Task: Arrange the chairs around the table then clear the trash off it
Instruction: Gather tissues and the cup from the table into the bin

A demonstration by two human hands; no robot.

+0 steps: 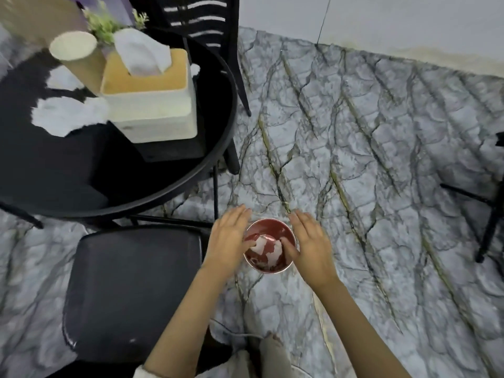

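A small red bin (pixel 272 227) stands on the marbled floor, with white crumpled paper (pixel 268 251) inside it. My left hand (pixel 229 241) and my right hand (pixel 311 245) hover over its two sides, fingers spread, thumbs over the rim, holding nothing. The round black table (pixel 81 173) fills the upper left. On it lie white torn tissue pieces (pixel 65 117). A black chair (pixel 131 290) sits tucked at the table's near edge, left of the bin. Another black slatted chair (pixel 204 23) stands at the table's far side.
A cream tissue box (pixel 152 105) with a tissue sticking out, a cardboard tube (pixel 77 58) and a small green plant (pixel 105 25) stand on the table. Black stand legs (pixel 488 222) are at the right edge. A white wall runs along the top right.
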